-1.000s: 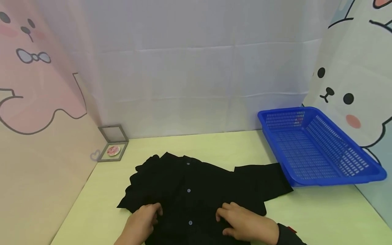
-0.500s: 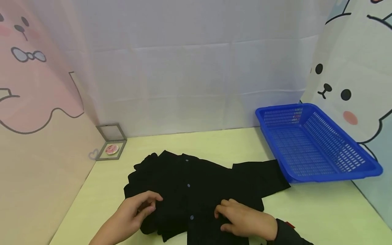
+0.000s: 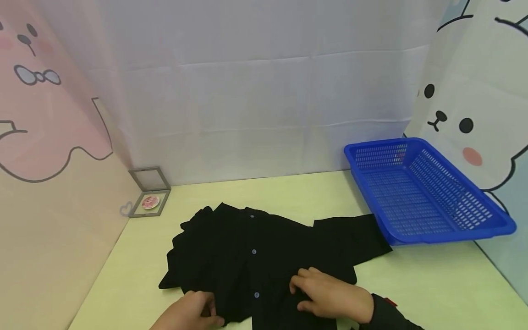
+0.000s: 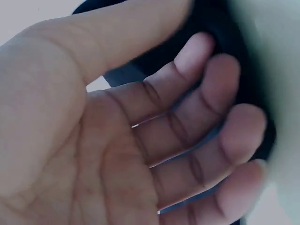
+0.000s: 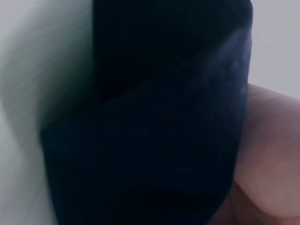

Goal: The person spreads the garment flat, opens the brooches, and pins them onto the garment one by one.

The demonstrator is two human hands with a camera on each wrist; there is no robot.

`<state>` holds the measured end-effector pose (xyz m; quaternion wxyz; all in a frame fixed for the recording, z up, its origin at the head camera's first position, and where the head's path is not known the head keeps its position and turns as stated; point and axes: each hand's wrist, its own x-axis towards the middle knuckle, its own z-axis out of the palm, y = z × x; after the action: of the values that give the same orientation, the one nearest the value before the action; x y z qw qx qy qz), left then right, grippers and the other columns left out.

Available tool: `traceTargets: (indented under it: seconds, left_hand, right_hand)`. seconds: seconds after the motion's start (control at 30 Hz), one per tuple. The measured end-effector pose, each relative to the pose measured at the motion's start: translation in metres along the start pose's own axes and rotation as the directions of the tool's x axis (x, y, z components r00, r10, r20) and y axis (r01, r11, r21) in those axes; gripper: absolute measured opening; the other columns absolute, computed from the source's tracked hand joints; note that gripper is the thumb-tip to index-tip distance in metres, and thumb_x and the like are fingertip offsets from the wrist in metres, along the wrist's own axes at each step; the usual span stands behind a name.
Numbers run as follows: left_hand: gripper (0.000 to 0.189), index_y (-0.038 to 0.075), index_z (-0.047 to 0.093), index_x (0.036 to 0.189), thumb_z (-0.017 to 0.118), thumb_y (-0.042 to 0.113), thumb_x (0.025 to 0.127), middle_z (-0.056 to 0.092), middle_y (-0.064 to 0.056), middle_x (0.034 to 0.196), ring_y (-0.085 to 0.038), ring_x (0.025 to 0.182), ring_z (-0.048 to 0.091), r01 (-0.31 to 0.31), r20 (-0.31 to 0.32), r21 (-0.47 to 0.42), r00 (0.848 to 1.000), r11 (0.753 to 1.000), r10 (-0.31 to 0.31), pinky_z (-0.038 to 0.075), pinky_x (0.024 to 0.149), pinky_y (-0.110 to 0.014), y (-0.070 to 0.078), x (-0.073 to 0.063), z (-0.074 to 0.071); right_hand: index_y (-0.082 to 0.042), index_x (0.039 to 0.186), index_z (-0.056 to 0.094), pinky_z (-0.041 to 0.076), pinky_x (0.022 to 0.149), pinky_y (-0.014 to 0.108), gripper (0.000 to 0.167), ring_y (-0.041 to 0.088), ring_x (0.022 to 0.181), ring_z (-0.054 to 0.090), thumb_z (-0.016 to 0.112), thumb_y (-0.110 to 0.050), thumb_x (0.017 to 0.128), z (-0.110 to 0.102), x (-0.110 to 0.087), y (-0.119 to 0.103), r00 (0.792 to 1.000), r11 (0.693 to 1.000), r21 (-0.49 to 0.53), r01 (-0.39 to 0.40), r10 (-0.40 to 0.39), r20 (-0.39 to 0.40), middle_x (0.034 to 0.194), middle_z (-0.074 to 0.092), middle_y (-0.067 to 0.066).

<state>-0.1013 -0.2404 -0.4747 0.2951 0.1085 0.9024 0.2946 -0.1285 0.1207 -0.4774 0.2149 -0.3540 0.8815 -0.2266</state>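
A black button-front shirt [image 3: 231, 247] lies on the pale yellow table, its left side bunched and one sleeve spread toward the blue basket. At the lower left hem, my left hand [image 3: 190, 311] touches the cloth. Its fingers [image 4: 187, 131] bend loosely in the left wrist view, a gap showing between them and the thumb, whose tip is out of frame. My right hand [image 3: 326, 293] grips the lower right front of the shirt with curled fingers. Raised dark cloth [image 5: 140, 159] hides most of that hand in the right wrist view.
A blue perforated basket [image 3: 412, 206] stands at the back right, close to the shirt's sleeve. A small grey-framed box [image 3: 150, 204], its lid raised, sits at the back left. Printed curtains [image 3: 247, 101] bound the table [image 3: 231, 188].
My left hand lifted leftward off the shirt, then came down to its lower hem. The shirt's lower left part has shifted and bunched. My right hand has stayed nearly still.
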Motion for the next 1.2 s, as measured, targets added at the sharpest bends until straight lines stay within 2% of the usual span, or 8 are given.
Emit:
traceTargets:
  seconds: [0.13,0.37,0.53,0.7,0.87,1.03,1.1,1.2]
  left_hand:
    - [0.038,0.013,0.066,0.058,0.079,0.03,0.09,0.051,0.009,0.051,-0.009,0.05,0.048,-0.02,-0.043,0.003,0.999,1.0,0.021,0.038,0.049,-0.026,0.022,-0.004,0.009]
    - [0.029,0.005,0.068,0.086,0.084,0.029,0.085,0.062,-0.003,0.075,-0.019,0.069,0.057,0.182,-0.234,0.162,0.962,0.97,-0.142,0.052,0.066,-0.041,0.045,0.001,0.011]
    - [0.045,0.002,0.069,0.104,0.092,0.03,0.077,0.064,-0.007,0.096,-0.025,0.085,0.058,0.089,-0.106,0.171,0.992,0.981,-0.071,0.056,0.081,-0.051,0.047,0.012,0.019]
    - [0.021,0.01,0.066,0.086,0.085,0.02,0.085,0.06,0.002,0.077,-0.014,0.069,0.054,-0.014,-0.119,0.236,0.992,0.972,0.043,0.051,0.064,-0.036,0.05,0.017,0.029]
    - [0.023,0.011,0.054,0.089,0.076,0.016,0.093,0.054,0.008,0.064,-0.003,0.054,0.048,-0.184,-0.123,-0.048,0.977,0.982,0.177,0.041,0.053,-0.023,0.054,0.004,0.021]
    - [0.039,0.005,0.04,0.113,0.071,0.021,0.098,0.062,0.004,0.065,-0.005,0.052,0.053,-0.253,-0.111,-0.39,0.968,0.886,0.227,0.046,0.053,-0.021,0.056,-0.013,0.007]
    - [0.037,0.005,0.043,0.111,0.073,0.021,0.097,0.061,0.001,0.063,-0.009,0.051,0.055,-0.21,-0.09,-0.386,0.978,0.899,0.19,0.046,0.052,-0.022,0.055,-0.017,0.004]
    - [0.027,0.011,0.054,0.093,0.077,0.023,0.093,0.056,0.002,0.058,-0.011,0.05,0.053,-0.124,-0.113,-0.202,0.988,0.972,0.102,0.041,0.049,-0.024,0.053,-0.019,0.003]
  right_hand:
    - [-0.026,0.111,0.065,0.043,0.068,0.023,0.021,0.003,0.082,0.044,0.076,-0.031,0.095,0.003,0.0,0.003,1.0,1.0,-0.007,0.014,-0.014,-0.006,0.098,0.055,-0.012]
    - [-0.025,0.108,0.065,0.043,0.07,0.022,0.021,0.002,0.082,0.043,0.079,-0.028,0.092,-0.001,-0.003,-0.008,0.999,0.999,0.008,-0.039,0.039,-0.003,0.096,0.055,-0.013]
    - [-0.027,0.109,0.065,0.045,0.07,0.023,0.021,0.002,0.083,0.045,0.078,-0.031,0.093,0.002,-0.001,-0.005,0.999,0.999,-0.011,-0.043,0.043,0.007,0.098,0.056,-0.013]
    - [-0.031,0.112,0.064,0.045,0.07,0.023,0.022,0.001,0.084,0.045,0.075,-0.038,0.095,0.016,0.006,0.016,1.0,1.0,-0.027,0.013,-0.013,-0.005,0.101,0.056,-0.014]
    - [-0.028,0.112,0.064,0.046,0.07,0.025,0.023,0.002,0.085,0.047,0.077,-0.033,0.094,0.014,0.006,0.012,1.0,0.998,-0.054,0.013,-0.013,0.001,0.101,0.057,-0.012]
    - [-0.026,0.111,0.066,0.045,0.069,0.024,0.023,0.002,0.083,0.046,0.078,-0.03,0.093,0.004,0.003,0.0,1.0,0.999,-0.05,-0.018,0.019,0.011,0.099,0.057,-0.012]
    - [-0.027,0.112,0.066,0.045,0.069,0.023,0.022,0.002,0.082,0.046,0.077,-0.033,0.094,0.008,0.004,0.008,1.0,0.999,-0.038,-0.007,0.008,0.016,0.098,0.056,-0.012]
    - [-0.032,0.114,0.064,0.044,0.067,0.022,0.022,0.0,0.08,0.047,0.072,-0.043,0.097,0.018,0.012,0.035,0.998,0.999,-0.011,0.038,-0.037,0.046,0.095,0.053,-0.015]
